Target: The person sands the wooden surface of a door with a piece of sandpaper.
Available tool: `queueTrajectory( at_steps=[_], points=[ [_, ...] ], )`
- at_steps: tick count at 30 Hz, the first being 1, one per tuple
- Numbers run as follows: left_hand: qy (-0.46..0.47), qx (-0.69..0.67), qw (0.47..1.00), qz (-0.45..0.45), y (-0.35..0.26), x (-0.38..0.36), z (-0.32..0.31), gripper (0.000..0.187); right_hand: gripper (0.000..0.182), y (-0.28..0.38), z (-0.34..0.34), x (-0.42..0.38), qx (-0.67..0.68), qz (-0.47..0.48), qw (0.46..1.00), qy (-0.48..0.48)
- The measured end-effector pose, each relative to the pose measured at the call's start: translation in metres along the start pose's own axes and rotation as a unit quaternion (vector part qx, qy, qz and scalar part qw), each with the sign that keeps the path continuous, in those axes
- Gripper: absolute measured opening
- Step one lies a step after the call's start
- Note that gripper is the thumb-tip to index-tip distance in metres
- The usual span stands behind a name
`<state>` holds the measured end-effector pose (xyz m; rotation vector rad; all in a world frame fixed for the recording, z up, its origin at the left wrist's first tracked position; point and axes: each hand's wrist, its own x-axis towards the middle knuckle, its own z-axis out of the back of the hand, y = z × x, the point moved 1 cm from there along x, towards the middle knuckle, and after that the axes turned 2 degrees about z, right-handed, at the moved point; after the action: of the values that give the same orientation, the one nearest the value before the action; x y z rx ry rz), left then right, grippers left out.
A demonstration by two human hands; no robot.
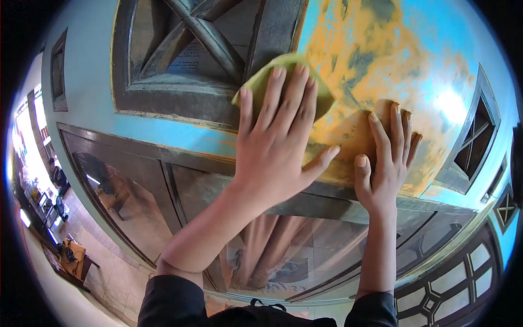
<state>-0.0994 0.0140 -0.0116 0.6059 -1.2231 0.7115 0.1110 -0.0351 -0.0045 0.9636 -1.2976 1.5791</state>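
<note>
My left hand (272,131) presses a yellow-green sheet, which looks like sandpaper (323,102), flat against the wall beside the lower right corner of a dark wooden vent frame (174,106). Its fingers lie stretched over the sheet and the thumb sticks out to the right. To the right, my right hand (387,169) rests with fingers apart on the wall patch (348,60), where orange, grey and blue show in uneven blotches. Nothing is visible in that hand. The sheet's underside is hidden.
Below the hands runs a dark wooden window frame (163,180) with reflecting glass. Another crossed vent (475,141) sits at the right, above a door with small panes (449,283). At the far left, a person (56,173) and a wooden chair (76,261) are on the tiled floor (117,278).
</note>
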Motion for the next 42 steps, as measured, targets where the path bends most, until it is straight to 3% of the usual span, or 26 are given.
queueTrajectory(
  at_steps=[4, 8, 9, 13, 16, 19, 22, 23, 26, 27, 30, 35, 39, 42],
  points=[
    [0.023, 0.022, 0.999, -0.042, -0.012, 0.012, -0.005, 0.092, 0.06, -0.011, 0.005, -0.004, 0.127, 0.014, 0.991, -0.051],
    [-0.002, -0.04, 0.975, -0.22, -0.014, 0.022, -0.025, 0.063, 0.067, -0.015, 0.013, 0.011, 0.268, 0.027, 0.949, -0.162],
    [-0.013, -0.07, 0.971, -0.229, -0.019, 0.025, -0.023, 0.046, 0.068, -0.012, 0.015, 0.015, 0.278, 0.04, 0.943, -0.18],
    [-0.074, -0.138, 0.949, -0.275, -0.008, 0.027, -0.026, 0.027, 0.067, 0.008, 0.018, 0.035, 0.384, 0.078, 0.915, -0.092],
    [-0.027, -0.1, 0.956, -0.275, 0.009, 0.007, -0.019, 0.03, 0.063, 0.01, 0.012, 0.052, 0.428, 0.087, 0.899, 0.021],
    [-0.022, -0.021, 0.977, -0.211, 0.033, -0.034, -0.008, 0.039, 0.059, 0.0, 0.009, 0.058, 0.292, 0.233, 0.919, 0.13],
    [0.014, 0.036, 0.982, -0.186, 0.048, -0.048, 0.002, 0.049, 0.058, 0.02, 0.014, 0.057, 0.035, 0.321, 0.926, 0.195],
    [0.017, 0.044, 0.982, -0.181, 0.053, -0.052, 0.001, 0.053, 0.06, 0.018, 0.01, 0.058, 0.031, 0.321, 0.922, 0.213],
    [0.007, 0.045, 0.989, -0.138, 0.054, -0.057, 0.0, 0.053, 0.062, 0.014, 0.01, 0.104, -0.072, 0.273, 0.952, 0.122],
    [0.007, 0.043, 0.991, -0.13, 0.054, -0.059, -0.002, 0.054, 0.061, 0.009, 0.005, 0.12, -0.052, 0.232, 0.969, 0.061],
    [-0.007, 0.026, 0.996, -0.081, 0.05, -0.062, -0.003, 0.053, 0.07, 0.027, -0.001, 0.125, -0.084, 0.217, 0.972, 0.039],
    [-0.019, 0.035, 0.997, -0.062, 0.053, -0.07, -0.008, 0.055, 0.069, 0.032, -0.002, 0.095, -0.081, 0.288, 0.944, 0.14],
    [-0.013, 0.044, 0.997, -0.065, 0.057, -0.077, -0.008, 0.057, 0.067, 0.025, -0.01, 0.133, -0.08, 0.261, 0.961, 0.04],
    [-0.012, 0.034, 0.999, -0.038, 0.059, -0.084, -0.011, 0.058, 0.07, 0.041, -0.004, 0.108, -0.075, 0.264, 0.955, 0.117]
  ],
)
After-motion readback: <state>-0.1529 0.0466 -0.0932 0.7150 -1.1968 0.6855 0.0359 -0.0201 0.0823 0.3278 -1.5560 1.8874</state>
